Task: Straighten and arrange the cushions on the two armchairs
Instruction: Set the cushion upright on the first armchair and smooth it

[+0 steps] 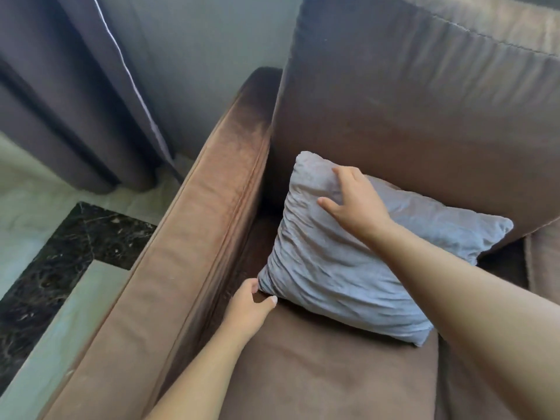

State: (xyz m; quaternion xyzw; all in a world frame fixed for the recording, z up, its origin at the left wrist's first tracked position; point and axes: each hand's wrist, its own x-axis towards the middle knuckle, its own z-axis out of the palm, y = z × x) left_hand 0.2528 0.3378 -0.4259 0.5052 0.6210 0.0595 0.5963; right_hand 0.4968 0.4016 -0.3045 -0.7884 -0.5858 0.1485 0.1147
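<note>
A wrinkled grey cushion (339, 268) leans tilted against the back cushion (424, 95) of a brown armchair, its lower edge resting on the seat (318, 374). My right hand (354, 201) lies flat on the cushion's upper left part, fingers spread over the fabric. My left hand (250, 307) is at the cushion's lower left corner, thumb and fingers touching that corner where it meets the seat. The cushion's right corner reaches toward the chair's right side.
The brown left armrest (188, 237) runs along the seat. Beyond it hang dark grey curtains (75, 101) over a pale floor with a black marble band (60, 253). A grey wall (197, 56) stands behind the chair.
</note>
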